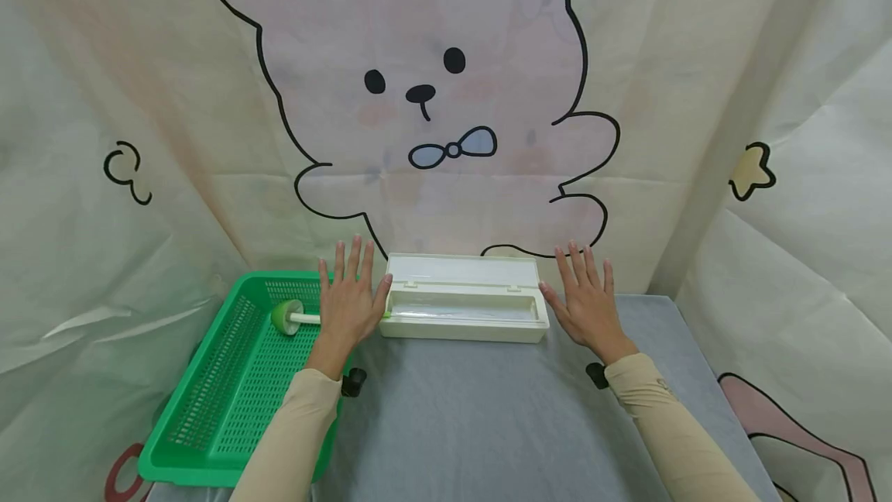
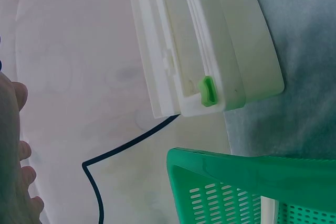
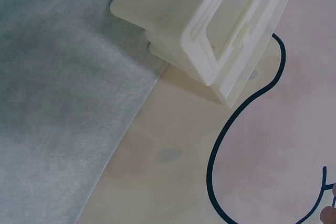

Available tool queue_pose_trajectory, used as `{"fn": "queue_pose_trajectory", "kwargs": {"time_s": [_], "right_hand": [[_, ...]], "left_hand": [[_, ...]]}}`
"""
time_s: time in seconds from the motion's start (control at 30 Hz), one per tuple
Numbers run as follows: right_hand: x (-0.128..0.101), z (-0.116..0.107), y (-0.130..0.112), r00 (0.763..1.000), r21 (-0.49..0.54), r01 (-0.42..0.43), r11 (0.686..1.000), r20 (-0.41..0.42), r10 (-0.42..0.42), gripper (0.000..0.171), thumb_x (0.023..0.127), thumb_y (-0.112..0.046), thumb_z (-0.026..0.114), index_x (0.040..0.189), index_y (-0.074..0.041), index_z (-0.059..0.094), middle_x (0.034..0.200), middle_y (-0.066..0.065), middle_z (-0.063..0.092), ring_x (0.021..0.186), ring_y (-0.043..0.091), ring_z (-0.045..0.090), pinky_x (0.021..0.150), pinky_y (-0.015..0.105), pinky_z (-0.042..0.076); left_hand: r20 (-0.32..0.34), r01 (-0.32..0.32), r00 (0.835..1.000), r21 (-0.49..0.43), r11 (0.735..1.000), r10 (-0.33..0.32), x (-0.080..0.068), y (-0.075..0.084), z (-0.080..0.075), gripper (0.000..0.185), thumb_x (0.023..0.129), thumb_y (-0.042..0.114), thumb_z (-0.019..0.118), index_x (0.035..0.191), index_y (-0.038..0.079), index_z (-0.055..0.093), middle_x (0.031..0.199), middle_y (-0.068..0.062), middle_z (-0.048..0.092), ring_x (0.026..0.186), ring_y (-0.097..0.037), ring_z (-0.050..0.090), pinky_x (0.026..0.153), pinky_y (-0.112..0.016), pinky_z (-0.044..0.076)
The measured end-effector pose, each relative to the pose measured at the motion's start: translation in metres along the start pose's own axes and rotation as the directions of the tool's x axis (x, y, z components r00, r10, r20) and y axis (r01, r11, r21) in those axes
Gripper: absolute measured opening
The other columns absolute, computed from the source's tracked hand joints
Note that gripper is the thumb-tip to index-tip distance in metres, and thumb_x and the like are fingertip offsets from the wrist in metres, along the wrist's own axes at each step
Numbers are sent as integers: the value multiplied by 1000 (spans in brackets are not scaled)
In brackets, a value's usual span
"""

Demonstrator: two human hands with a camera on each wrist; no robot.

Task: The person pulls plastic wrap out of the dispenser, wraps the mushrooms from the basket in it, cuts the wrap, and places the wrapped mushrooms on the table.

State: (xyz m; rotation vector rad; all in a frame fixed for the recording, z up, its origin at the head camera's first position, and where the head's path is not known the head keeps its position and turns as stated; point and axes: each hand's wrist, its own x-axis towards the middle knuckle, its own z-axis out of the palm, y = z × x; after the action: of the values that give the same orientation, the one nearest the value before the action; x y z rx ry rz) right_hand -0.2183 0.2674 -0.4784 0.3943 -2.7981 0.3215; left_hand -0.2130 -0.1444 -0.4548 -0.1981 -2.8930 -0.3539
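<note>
A cream plastic box [image 1: 463, 318] with its lid raised stands open at the back of the grey table; its end shows a small green latch [image 2: 208, 91]. My left hand [image 1: 348, 300] lies flat with straight fingers beside the box's left end, over the edge of a green basket [image 1: 230, 386]. My right hand [image 1: 588, 302] lies flat and spread just right of the box [image 3: 210, 30], holding nothing. A white-handled brush with a green head [image 1: 286, 317] lies in the basket, partly hidden by my left hand.
A cloth backdrop with a cartoon rabbit [image 1: 432, 99] hangs right behind the table and wraps both sides. The grey table cover [image 1: 474, 417] stretches toward me in front of the box. The basket [image 2: 252, 182] fills the table's left side.
</note>
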Motion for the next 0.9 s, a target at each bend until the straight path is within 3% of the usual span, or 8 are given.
{"fn": "queue_pose_trajectory", "kwargs": {"time_s": [0.37,0.6,0.9], "right_hand": [[-2,-2,0,1000,15,-4,1000,-4,4,78,106,-55,39,164,-9,14,168,19,9,155,31,-9,118,63,-8],[-1,-4,-1,1000,17,-7,1000,1,7,78,106,-56,39,164,-10,14,169,17,7,155,30,-9,118,63,-8],[1,-13,1,1000,26,18,1000,-26,-17,77,106,-53,41,164,-9,15,169,16,7,155,33,-5,117,65,-6]], "left_hand": [[-8,-3,1000,10,1000,3,0,-2,-3,72,108,51,33,164,13,8,170,-9,0,154,-30,-14,119,-58,-11],[-13,-2,1000,10,1000,2,-1,-3,-4,73,108,52,33,164,15,6,170,-8,-2,153,-30,-14,118,-55,-16],[-58,-22,998,6,1000,22,-3,-3,-6,72,108,51,36,164,12,12,170,-11,5,154,-31,-10,120,-60,-6]]}}
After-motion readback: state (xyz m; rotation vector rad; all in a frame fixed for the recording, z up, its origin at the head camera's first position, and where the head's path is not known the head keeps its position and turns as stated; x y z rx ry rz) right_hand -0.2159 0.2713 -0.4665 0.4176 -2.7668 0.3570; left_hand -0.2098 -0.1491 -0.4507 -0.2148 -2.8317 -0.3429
